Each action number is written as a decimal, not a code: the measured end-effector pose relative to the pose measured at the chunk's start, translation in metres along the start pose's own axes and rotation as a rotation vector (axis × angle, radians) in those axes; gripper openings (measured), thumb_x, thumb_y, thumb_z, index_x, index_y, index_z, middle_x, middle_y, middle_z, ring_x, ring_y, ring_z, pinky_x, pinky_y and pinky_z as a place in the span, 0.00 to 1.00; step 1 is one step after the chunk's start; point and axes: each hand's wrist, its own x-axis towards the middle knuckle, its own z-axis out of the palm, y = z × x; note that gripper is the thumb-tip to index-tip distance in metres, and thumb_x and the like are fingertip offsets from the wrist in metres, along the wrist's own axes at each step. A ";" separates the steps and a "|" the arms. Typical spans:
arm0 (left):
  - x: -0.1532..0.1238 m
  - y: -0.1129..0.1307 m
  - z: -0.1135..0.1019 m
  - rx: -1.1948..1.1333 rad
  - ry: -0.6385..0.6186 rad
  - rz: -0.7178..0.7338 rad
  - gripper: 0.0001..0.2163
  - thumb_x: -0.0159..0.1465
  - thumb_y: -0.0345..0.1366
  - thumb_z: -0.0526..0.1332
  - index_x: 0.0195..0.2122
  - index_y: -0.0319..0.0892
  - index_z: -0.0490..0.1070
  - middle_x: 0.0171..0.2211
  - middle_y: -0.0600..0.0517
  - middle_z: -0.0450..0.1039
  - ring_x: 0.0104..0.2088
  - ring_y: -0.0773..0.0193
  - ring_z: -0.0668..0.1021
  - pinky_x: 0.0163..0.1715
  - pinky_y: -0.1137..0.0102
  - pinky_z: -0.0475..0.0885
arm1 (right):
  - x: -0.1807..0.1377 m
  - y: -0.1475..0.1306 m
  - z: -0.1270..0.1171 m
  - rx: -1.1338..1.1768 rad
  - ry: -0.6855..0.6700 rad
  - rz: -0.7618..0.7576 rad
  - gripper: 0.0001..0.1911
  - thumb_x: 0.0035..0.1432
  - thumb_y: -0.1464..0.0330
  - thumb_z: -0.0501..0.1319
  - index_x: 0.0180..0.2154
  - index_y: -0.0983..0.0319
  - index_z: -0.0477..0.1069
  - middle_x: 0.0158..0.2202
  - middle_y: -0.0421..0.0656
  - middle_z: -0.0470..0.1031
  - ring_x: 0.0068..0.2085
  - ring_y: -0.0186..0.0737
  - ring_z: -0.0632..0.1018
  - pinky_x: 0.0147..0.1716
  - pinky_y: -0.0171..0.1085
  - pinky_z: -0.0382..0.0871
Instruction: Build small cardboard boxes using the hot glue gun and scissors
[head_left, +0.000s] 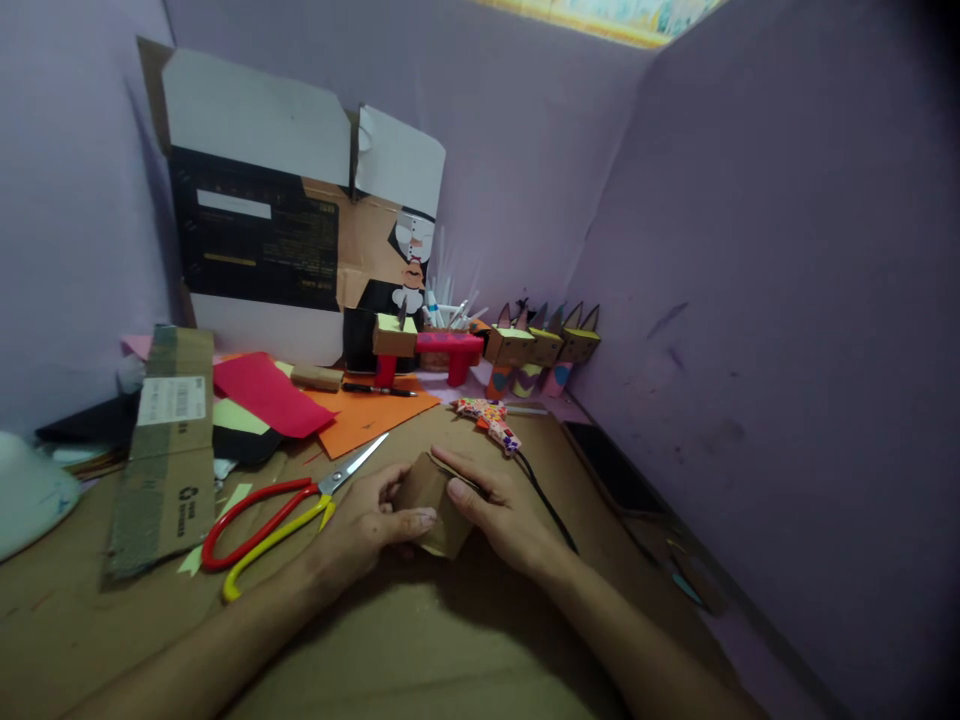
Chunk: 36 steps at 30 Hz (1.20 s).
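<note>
Both my hands meet over a small brown cardboard piece (433, 500) folded into a box shape, resting on the brown cardboard work surface (420, 640). My left hand (367, 525) grips its left side with the thumb laid along the front. My right hand (495, 505) presses fingers over its top and right side. Red and yellow handled scissors (277, 520) lie just left of my left hand, blades pointing toward the piece.
A strip of corrugated cardboard (165, 450), red paper (262, 392) and orange paper (367, 410) lie at the left. Small cardboard box figures (540, 345), a red stand (450, 350), a patterned glue gun (491, 420) with black cord and a flattened carton (292, 230) line the back. A dark phone (611, 465) lies right.
</note>
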 end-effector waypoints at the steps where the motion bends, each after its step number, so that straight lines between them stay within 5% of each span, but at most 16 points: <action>1: 0.001 -0.001 -0.001 -0.008 0.001 -0.008 0.28 0.48 0.40 0.68 0.50 0.38 0.66 0.39 0.46 0.75 0.36 0.55 0.78 0.24 0.71 0.73 | 0.000 0.000 0.000 -0.005 0.000 -0.001 0.27 0.57 0.50 0.56 0.54 0.56 0.69 0.56 0.47 0.70 0.57 0.51 0.69 0.58 0.52 0.57; 9: -0.001 0.006 0.000 -0.259 0.081 -0.085 0.19 0.50 0.36 0.66 0.43 0.36 0.69 0.31 0.49 0.76 0.26 0.62 0.78 0.21 0.71 0.74 | 0.001 0.002 -0.006 0.122 -0.068 0.053 0.30 0.54 0.50 0.59 0.55 0.57 0.67 0.58 0.49 0.67 0.56 0.51 0.70 0.55 0.52 0.62; 12: -0.002 0.007 0.001 -0.328 0.094 -0.088 0.14 0.52 0.36 0.65 0.38 0.38 0.70 0.28 0.51 0.76 0.22 0.65 0.77 0.20 0.72 0.73 | -0.001 0.000 -0.004 0.162 -0.082 0.059 0.40 0.47 0.51 0.66 0.59 0.57 0.60 0.62 0.52 0.61 0.57 0.53 0.69 0.51 0.52 0.66; 16: -0.002 0.006 0.004 -0.357 0.066 -0.112 0.11 0.53 0.38 0.63 0.35 0.38 0.70 0.25 0.51 0.76 0.22 0.63 0.77 0.22 0.71 0.73 | -0.004 0.000 0.001 0.041 -0.047 0.010 0.57 0.33 0.59 0.75 0.62 0.58 0.50 0.63 0.55 0.54 0.62 0.57 0.60 0.56 0.55 0.58; 20: -0.004 0.004 0.006 -0.292 0.006 -0.128 0.17 0.55 0.42 0.62 0.41 0.37 0.70 0.26 0.49 0.76 0.23 0.63 0.77 0.21 0.71 0.72 | -0.005 -0.001 0.003 0.061 -0.037 -0.002 0.49 0.35 0.68 0.75 0.57 0.57 0.53 0.60 0.53 0.57 0.60 0.53 0.63 0.55 0.51 0.63; 24: -0.003 0.000 -0.001 -0.105 0.099 -0.071 0.28 0.53 0.44 0.65 0.54 0.43 0.62 0.41 0.45 0.75 0.29 0.60 0.78 0.17 0.75 0.69 | -0.005 -0.003 0.003 0.158 -0.111 0.006 0.41 0.36 0.75 0.73 0.51 0.56 0.58 0.54 0.47 0.64 0.53 0.47 0.71 0.50 0.45 0.69; 28: 0.000 -0.003 -0.008 -0.008 0.255 0.049 0.33 0.49 0.43 0.68 0.55 0.38 0.61 0.46 0.42 0.72 0.45 0.52 0.76 0.38 0.67 0.73 | -0.006 -0.005 0.003 0.140 -0.200 -0.048 0.39 0.37 0.79 0.70 0.51 0.56 0.60 0.54 0.47 0.65 0.53 0.45 0.72 0.50 0.44 0.68; 30: 0.000 -0.003 -0.009 0.061 0.224 0.123 0.31 0.48 0.43 0.69 0.52 0.37 0.64 0.44 0.43 0.73 0.47 0.50 0.75 0.46 0.63 0.70 | -0.007 -0.006 0.002 0.101 -0.244 -0.103 0.38 0.39 0.78 0.69 0.53 0.57 0.61 0.56 0.48 0.64 0.55 0.46 0.70 0.52 0.44 0.66; 36: -0.007 0.005 0.000 0.193 0.100 0.208 0.24 0.54 0.43 0.63 0.50 0.38 0.65 0.46 0.42 0.72 0.48 0.51 0.74 0.46 0.62 0.69 | -0.010 -0.009 -0.004 0.154 -0.302 -0.075 0.47 0.38 0.63 0.74 0.59 0.55 0.57 0.63 0.48 0.56 0.61 0.52 0.62 0.59 0.49 0.55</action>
